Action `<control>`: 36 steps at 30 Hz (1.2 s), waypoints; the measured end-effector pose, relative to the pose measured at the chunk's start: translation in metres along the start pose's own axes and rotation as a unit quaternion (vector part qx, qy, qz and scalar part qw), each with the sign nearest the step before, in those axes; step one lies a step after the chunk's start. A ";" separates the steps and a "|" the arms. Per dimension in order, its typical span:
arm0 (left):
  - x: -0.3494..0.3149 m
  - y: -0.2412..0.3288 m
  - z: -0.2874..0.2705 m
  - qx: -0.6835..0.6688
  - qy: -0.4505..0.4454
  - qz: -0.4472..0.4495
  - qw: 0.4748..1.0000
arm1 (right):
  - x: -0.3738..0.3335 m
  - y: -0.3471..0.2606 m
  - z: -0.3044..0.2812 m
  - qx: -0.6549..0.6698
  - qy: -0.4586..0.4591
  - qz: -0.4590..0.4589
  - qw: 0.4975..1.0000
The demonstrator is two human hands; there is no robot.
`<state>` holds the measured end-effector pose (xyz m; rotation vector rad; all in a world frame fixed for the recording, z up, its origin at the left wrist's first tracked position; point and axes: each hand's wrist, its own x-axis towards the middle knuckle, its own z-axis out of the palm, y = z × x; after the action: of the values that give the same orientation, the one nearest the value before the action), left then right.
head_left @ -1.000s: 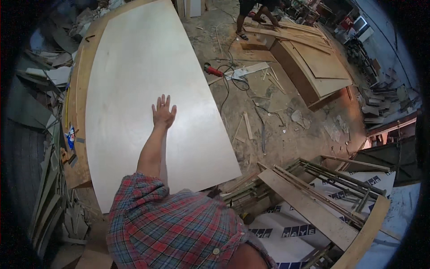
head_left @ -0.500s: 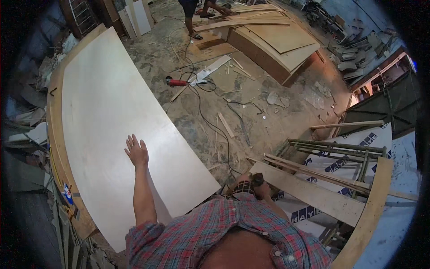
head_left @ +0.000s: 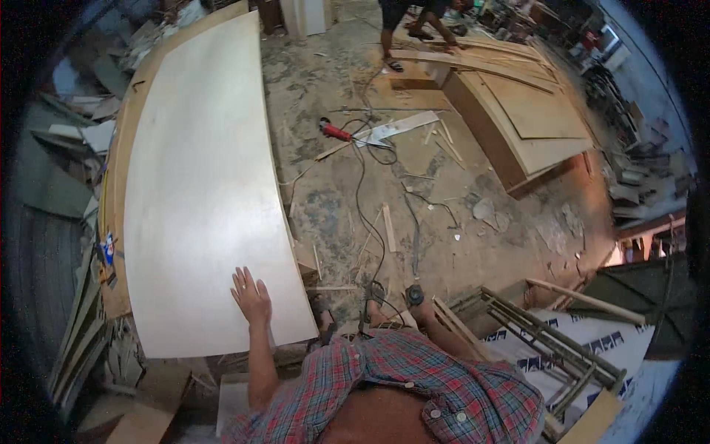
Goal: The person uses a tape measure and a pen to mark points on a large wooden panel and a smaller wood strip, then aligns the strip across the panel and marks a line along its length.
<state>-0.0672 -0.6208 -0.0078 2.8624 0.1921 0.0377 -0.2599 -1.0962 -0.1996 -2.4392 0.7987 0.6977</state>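
Note:
A large pale white board (head_left: 203, 185) lies flat on the left, raised above the floor. My left hand (head_left: 252, 297) rests palm down on its near part, near the right edge, fingers spread and holding nothing. Low in the middle, close to my body, my right hand (head_left: 427, 314) is closed around a dark, round-ended object (head_left: 415, 295). The kind of object is hard to make out, and my fingers are partly hidden.
A red power tool (head_left: 336, 130) with a black cable lies on the floor. Wood strips (head_left: 390, 228) are scattered about. A co-worker's legs (head_left: 392, 37) stand near a panelled wooden box (head_left: 510, 126). A metal frame (head_left: 547, 340) stands at right; scrap boards (head_left: 55, 185) line the left.
The view has shifted, with the board, floor tool and box now placed differently. My left hand lies closer to the board's near right edge. My right hand still holds the dark object.

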 end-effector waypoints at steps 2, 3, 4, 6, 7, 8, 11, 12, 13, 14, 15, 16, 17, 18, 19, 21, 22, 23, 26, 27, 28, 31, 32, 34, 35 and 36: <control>-0.047 -0.005 -0.001 -0.003 0.010 -0.046 0.999 | 0.031 -0.006 -0.030 0.002 -0.069 0.045 0.997; -0.070 -0.011 -0.003 -0.018 0.016 -0.070 0.997 | 0.038 -0.013 -0.044 0.025 -0.029 0.044 0.998; -0.090 -0.020 -0.005 -0.012 0.018 -0.084 0.996 | 0.041 -0.024 -0.057 0.030 0.011 0.067 0.997; -0.119 -0.036 -0.004 0.021 0.002 -0.187 0.982 | 0.049 -0.059 -0.098 0.093 0.009 0.025 0.995; -0.131 -0.048 -0.004 -0.011 0.014 -0.202 0.979 | 0.046 -0.078 -0.118 0.140 0.023 0.012 0.990; -0.140 -0.059 -0.001 -0.006 0.049 -0.213 0.976 | 0.038 -0.099 -0.136 0.126 0.009 -0.008 0.992; -0.151 -0.085 0.011 -0.073 0.130 -0.153 0.977 | 0.015 -0.189 -0.182 0.095 0.068 -0.208 0.971; -0.149 -0.092 0.014 -0.082 0.151 -0.148 0.974 | 0.002 -0.219 -0.193 0.065 0.087 -0.270 0.957; -0.151 -0.095 0.019 -0.055 0.193 -0.139 0.970 | -0.011 -0.247 -0.202 0.031 0.073 -0.330 0.941; -0.148 -0.095 0.023 -0.043 0.172 -0.162 0.971 | -0.023 -0.277 -0.207 -0.002 0.081 -0.369 0.926; -0.148 -0.100 0.021 -0.007 0.214 -0.143 0.966 | -0.038 -0.303 -0.209 -0.002 0.084 -0.421 0.903; -0.148 -0.101 0.018 0.012 0.190 -0.144 0.971 | -0.053 -0.326 -0.208 0.001 0.096 -0.458 0.884; -0.150 -0.104 0.013 -0.002 0.172 -0.153 0.973 | -0.067 -0.350 -0.200 -0.009 0.087 -0.478 0.874; -0.155 -0.104 0.008 -0.018 0.130 -0.155 0.979 | -0.078 -0.368 -0.194 -0.030 0.105 -0.550 0.828; -0.151 -0.113 -0.004 -0.016 0.145 -0.171 0.974 | -0.093 -0.396 -0.183 -0.024 0.141 -0.614 0.776; -0.162 -0.119 -0.022 -0.093 0.089 -0.110 0.986 | -0.112 -0.437 -0.156 -0.073 0.103 -0.623 0.772; -0.167 -0.125 -0.029 -0.091 0.067 -0.132 0.985 | -0.122 -0.455 -0.139 -0.089 0.094 -0.619 0.774; -0.171 -0.131 -0.036 -0.107 0.075 -0.093 0.987 | -0.130 -0.473 -0.120 -0.112 0.076 -0.617 0.775; -0.186 -0.152 -0.045 -0.138 0.065 -0.039 0.987 | -0.149 -0.507 -0.064 -0.188 0.056 -0.587 0.786; -0.190 -0.162 -0.047 -0.148 0.082 -0.004 0.986 | -0.154 -0.516 -0.046 -0.200 0.064 -0.587 0.782; -0.194 -0.172 -0.048 -0.149 0.059 -0.016 0.987 | -0.159 -0.523 -0.031 -0.203 0.061 -0.587 0.782; -0.206 -0.198 -0.050 -0.101 0.087 0.019 0.991 | -0.172 -0.532 0.002 -0.260 0.111 -0.578 0.765; -0.209 -0.202 -0.051 -0.105 0.102 0.014 0.989 | -0.174 -0.533 0.008 -0.241 0.098 -0.604 0.753; -0.212 -0.211 -0.054 -0.109 0.111 0.015 0.988 | -0.180 -0.534 0.016 -0.223 0.115 -0.574 0.780; -0.213 -0.212 -0.056 -0.110 0.107 0.020 0.988 | -0.182 -0.534 0.017 -0.219 0.110 -0.561 0.791; -0.212 -0.214 -0.059 -0.103 0.118 0.034 0.987 | -0.183 -0.533 0.018 -0.219 0.093 -0.566 0.789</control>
<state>-0.3076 -0.4298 -0.0108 2.6509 0.1292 0.3882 -0.0518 -0.6312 0.0430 -2.7727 -0.9039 0.1377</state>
